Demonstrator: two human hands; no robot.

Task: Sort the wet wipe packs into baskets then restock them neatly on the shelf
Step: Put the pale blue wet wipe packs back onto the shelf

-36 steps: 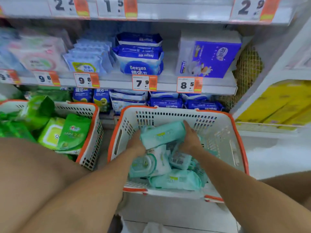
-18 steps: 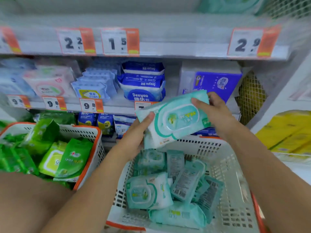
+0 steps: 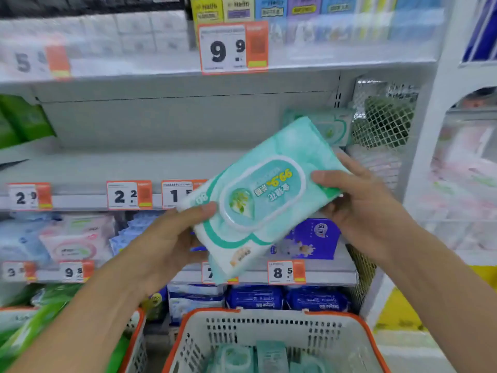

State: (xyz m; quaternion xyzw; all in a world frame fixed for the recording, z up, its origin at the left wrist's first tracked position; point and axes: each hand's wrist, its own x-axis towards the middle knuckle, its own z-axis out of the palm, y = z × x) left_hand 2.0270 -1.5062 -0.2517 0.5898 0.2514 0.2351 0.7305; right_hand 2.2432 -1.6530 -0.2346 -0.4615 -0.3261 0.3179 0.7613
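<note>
Two hands on one mint-green wipe pack (image 3: 262, 196), tilted, up in front of the bare shelf (image 3: 166, 168): left hand (image 3: 172, 239) gripping the lower end, right hand (image 3: 357, 208) pinching the upper end. More packs, blurry, down in the basket (image 3: 269, 328) below.

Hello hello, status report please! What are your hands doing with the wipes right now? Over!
Left hand and right hand both grip one teal wipe pack, tilted, before the bare shelf. One matching pack stands at right. Nothing in the way.
</note>
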